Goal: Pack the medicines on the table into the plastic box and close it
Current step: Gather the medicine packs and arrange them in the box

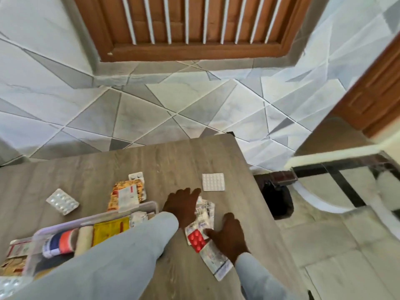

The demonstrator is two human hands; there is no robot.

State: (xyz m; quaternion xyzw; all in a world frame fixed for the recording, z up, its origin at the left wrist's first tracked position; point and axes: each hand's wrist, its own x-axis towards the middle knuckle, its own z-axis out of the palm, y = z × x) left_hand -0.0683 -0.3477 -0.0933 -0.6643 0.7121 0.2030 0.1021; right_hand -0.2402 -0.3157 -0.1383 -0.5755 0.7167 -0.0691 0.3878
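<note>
A clear plastic box (149, 205) stands open on the wooden table (177, 156) at the lower left, holding rolled bandages and a yellow packet. My left hand (183, 205) lies flat, fingers spread, on a heap of blister strips (205, 215) to the right of the box. My right hand (229, 234) presses on the same heap beside a red pill strip (196, 238) and a long white strip (217, 264). A white tablet sheet (213, 182) lies just beyond my left fingertips. A silver blister (62, 201) and orange packets (127, 194) lie behind the box.
More packets (15, 256) lie left of the box at the table's near-left corner. The table's right edge runs close to my right hand, with a dark bag (277, 198) on the tiled floor beyond it. A wooden door (190, 24) faces the table.
</note>
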